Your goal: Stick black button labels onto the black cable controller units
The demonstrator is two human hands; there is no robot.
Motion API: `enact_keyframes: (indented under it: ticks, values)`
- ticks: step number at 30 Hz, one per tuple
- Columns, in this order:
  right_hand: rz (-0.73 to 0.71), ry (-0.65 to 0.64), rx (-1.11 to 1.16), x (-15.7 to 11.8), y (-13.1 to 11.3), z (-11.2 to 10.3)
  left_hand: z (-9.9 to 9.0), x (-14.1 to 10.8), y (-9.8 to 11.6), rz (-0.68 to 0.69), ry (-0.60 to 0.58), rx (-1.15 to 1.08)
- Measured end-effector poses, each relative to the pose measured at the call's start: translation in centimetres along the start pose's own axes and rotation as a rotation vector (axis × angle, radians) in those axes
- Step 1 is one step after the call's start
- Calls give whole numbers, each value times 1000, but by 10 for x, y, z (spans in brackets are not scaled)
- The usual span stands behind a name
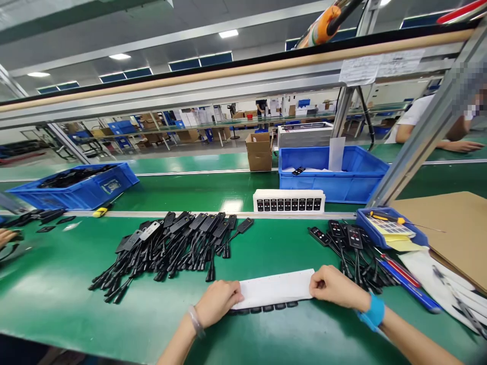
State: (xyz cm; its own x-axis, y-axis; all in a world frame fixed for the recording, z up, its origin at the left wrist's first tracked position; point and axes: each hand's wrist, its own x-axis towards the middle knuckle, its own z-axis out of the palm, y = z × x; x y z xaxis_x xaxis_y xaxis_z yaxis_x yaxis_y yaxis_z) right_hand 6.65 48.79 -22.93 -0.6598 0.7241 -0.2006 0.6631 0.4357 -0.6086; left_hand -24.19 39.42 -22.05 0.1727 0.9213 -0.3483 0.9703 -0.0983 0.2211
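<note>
A white strip (276, 289) lies low in the middle of the green table, with a row of small black pieces (268, 307) showing under its near edge. My left hand (221, 301) pinches the strip's left end, thumb and fingers together. At the right end, my right hand (330, 285) grips the strip the same way; a blue band is round that wrist. Beyond the hands, a pile of black cabled devices (182, 243) spreads to the left, and a smaller bunch with buttons (354, 238) sits to the right.
A white block with black labels (289, 194) stands behind the strip. Blue bins (327, 180) are at the back. A small blue tray (418, 235), pens (411, 286), tweezers and white gloves lie right. Another person's hand (6, 237) shows at far left.
</note>
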Motion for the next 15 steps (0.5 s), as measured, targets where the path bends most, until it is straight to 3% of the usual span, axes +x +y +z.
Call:
enact_keyframes:
  ticks: [3, 8, 12, 15]
  values:
    - [1, -54, 28, 9, 2, -5, -2, -1, 1, -8, -11, 5]
    - [36, 42, -23, 11, -2, -5, -7, -4, 9, -58, -27, 46]
    - [0, -6, 9, 9, -3, -4, -10, -2, 37, -100, -4, 115]
    - [-9, -34, 21, 7, -2, -2, -4, 11, 69, 85, 65, 40]
